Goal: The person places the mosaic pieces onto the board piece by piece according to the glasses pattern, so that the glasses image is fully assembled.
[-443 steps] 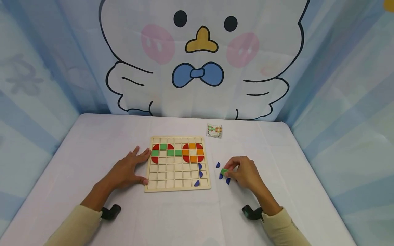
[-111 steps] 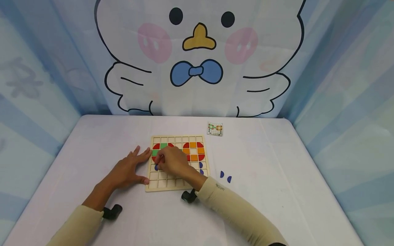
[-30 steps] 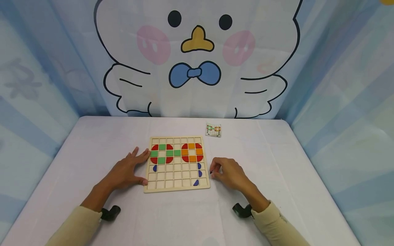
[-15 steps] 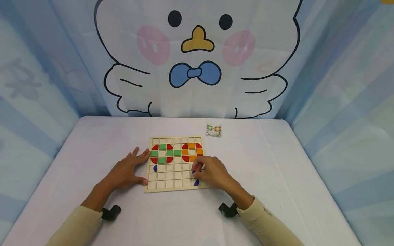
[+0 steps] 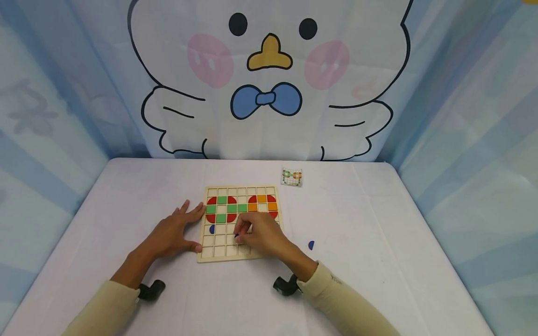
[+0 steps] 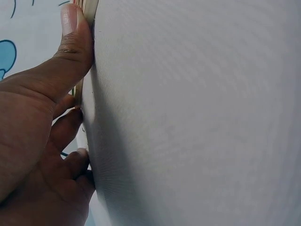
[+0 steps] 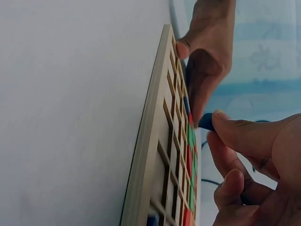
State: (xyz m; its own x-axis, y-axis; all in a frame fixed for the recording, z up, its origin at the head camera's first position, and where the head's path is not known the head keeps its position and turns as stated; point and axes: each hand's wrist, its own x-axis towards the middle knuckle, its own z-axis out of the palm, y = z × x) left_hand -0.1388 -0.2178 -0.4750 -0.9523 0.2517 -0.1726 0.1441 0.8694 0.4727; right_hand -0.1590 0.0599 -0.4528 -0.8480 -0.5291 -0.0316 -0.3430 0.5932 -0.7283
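Note:
A square wooden grid board (image 5: 218,260) lies on the table, with red quarter-circle, green and orange square pieces set in its upper rows. My left hand (image 5: 172,235) has fingers spread, its thumb and fingertips touching the board's left edge. Over the board's middle, my right hand (image 5: 262,233) pinches a blue half-circle piece (image 7: 206,121) between thumb and index finger. Another blue half-circle (image 5: 212,229) sits in a cell at the board's left, below the red pieces. The right hand and wrist cover the lower right cells.
One loose blue half-circle (image 5: 311,245) lies on the white tablecloth right of the board. Behind the board is a small pattern card (image 5: 292,177) printed with a similar coloured design. A printed curtain (image 5: 269,135) stands behind the table.
Over the last second my right hand has carried the blue half-circle left from beside the board to over its middle. Of two loose blue pieces earlier, one still lies on the table. The left hand stays put.

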